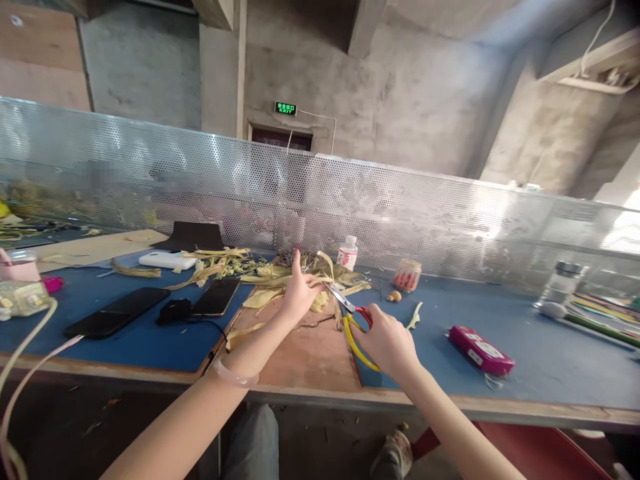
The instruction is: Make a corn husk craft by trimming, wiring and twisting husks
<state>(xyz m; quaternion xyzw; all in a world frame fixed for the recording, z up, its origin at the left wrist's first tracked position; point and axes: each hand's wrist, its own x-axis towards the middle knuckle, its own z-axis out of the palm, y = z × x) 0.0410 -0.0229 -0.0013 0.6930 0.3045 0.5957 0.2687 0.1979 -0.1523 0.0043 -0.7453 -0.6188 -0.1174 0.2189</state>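
My right hand [387, 340] is closed around scissors [343, 299] with red and yellow handles. Their metal blades point up and left, close to the fingers of my left hand [299, 298]. One digit of that left hand sticks up while its other fingers close on a pale dried leaf strip [327, 265] by the blade tips; the exact grip is partly hidden. A heap of yellowish dried leaves [265, 298] lies around and behind the left hand, on a bare wooden patch [310, 357] of the table.
Left on the blue tabletop are black phones [117, 312] [216, 297], a white power bank [167, 260] and cables. Behind the heap stands a white bottle [348, 253], with a jar [407, 275] beside it. A magenta box [481, 349] lies right. Perforated metal panel [425, 227] runs along the back.
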